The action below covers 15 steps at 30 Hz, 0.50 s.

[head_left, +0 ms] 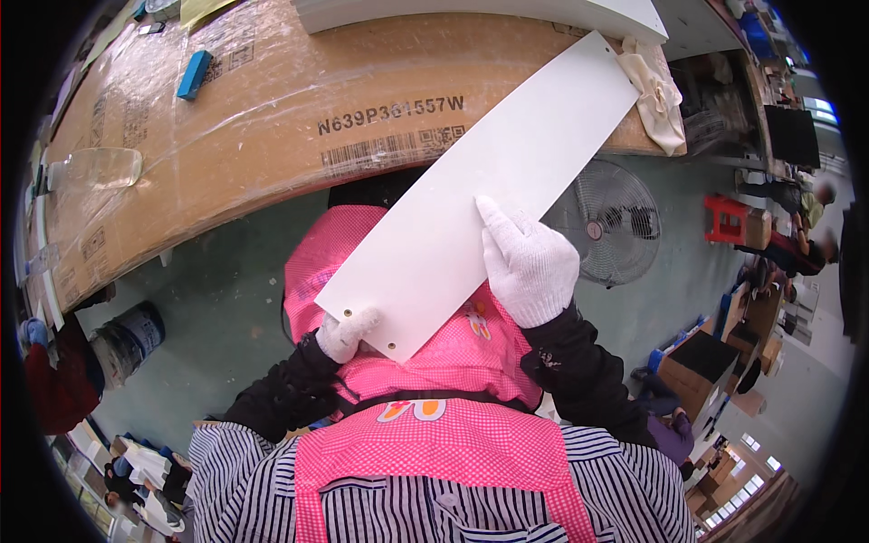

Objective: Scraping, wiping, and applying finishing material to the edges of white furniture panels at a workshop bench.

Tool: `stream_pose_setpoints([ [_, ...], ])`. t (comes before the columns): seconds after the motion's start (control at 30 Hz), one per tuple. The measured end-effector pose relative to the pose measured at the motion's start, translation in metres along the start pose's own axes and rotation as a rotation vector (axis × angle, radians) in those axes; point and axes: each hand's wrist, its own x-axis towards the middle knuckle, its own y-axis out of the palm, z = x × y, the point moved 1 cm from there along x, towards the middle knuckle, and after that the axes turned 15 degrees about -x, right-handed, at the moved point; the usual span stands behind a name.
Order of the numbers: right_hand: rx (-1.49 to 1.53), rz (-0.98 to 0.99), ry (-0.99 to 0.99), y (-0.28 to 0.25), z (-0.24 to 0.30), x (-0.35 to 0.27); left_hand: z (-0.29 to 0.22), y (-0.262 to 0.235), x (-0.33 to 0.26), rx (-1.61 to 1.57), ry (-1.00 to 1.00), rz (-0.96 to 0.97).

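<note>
A long white panel (507, 145) lies slanted from my lap up onto the edge of the cardboard-covered table. Small holes with metal fittings show at its near end, and another hole at the far end. My left hand (347, 335), in a white knitted glove, grips the near left corner, thumb on top and the other fingers hidden beneath. My right hand (529, 262), gloved the same way, rests over the panel's right side with its index finger stretched out and touching the white surface. Its other fingers are curled, with nothing visible in them.
The table (244, 136) carries a blue block (194, 74), a clear plastic bottle (95, 169), a cream cloth (659, 100) and more white panels (480, 11) at the back. A floor fan (606, 226) stands right of my lap. A bucket (131, 339) stands left. Other people work further off.
</note>
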Motion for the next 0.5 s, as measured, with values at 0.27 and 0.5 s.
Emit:
stream_pose_setpoints([
  [0.27, 1.022, 0.022, 0.181, 0.012, -0.015, 0.141, -0.015, 0.003, 0.003, -0.024, 0.018, -0.067],
  [0.5, -0.458, -0.569, 0.48, -0.002, -0.201, 0.185, -0.025, 0.011, -0.001, -0.001, 0.184, -0.177],
])
